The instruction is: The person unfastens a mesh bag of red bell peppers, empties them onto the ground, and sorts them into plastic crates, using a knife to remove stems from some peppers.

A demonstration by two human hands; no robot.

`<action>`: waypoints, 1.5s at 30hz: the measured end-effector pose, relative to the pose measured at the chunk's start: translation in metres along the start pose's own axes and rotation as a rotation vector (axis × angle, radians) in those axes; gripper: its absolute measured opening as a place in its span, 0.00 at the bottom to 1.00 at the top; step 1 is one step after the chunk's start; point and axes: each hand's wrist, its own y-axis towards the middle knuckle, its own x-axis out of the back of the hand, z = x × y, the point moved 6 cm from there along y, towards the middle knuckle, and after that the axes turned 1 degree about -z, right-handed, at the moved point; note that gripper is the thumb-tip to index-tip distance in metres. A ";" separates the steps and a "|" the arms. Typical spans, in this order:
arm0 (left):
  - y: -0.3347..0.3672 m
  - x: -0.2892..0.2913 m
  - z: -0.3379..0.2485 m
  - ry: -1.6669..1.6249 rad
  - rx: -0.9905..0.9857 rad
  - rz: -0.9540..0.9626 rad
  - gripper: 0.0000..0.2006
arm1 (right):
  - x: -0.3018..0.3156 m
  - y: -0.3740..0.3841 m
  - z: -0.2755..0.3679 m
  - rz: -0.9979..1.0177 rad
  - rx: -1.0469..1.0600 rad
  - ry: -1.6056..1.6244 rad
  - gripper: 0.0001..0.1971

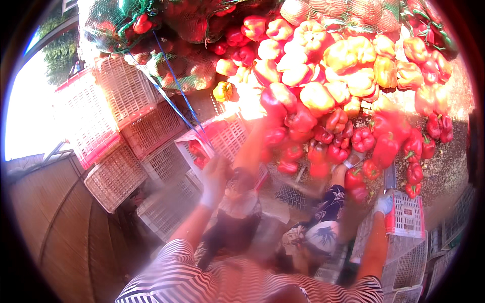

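Faces a broad heap of bell peppers (pixel 317 98). Appears to be handling crates: has left hand (pixel 215 177) beside pepper-holding crate (pixel 230 136), right hand (pixel 383 203) at red-and-white crate (pixel 406 214). Cannot tell how fingers close; probably calls for sure grip next.

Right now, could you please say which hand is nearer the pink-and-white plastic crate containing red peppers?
Left. The left hand is at the near edge of the crate; the right hand, far to its right.

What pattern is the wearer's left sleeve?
The left sleeve has dark and white stripes; see head view.
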 end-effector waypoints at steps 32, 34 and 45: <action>-0.044 0.235 -0.011 -0.628 -0.246 0.259 0.10 | 0.374 -0.615 0.627 1.008 2.124 -0.277 0.08; -0.033 0.248 -0.003 -0.638 -0.332 0.222 0.11 | 0.349 -0.618 0.646 1.194 1.686 -0.323 0.10; 0.006 0.268 0.034 -0.977 -0.089 0.291 0.12 | 0.330 -0.609 0.671 0.938 1.302 -0.523 0.15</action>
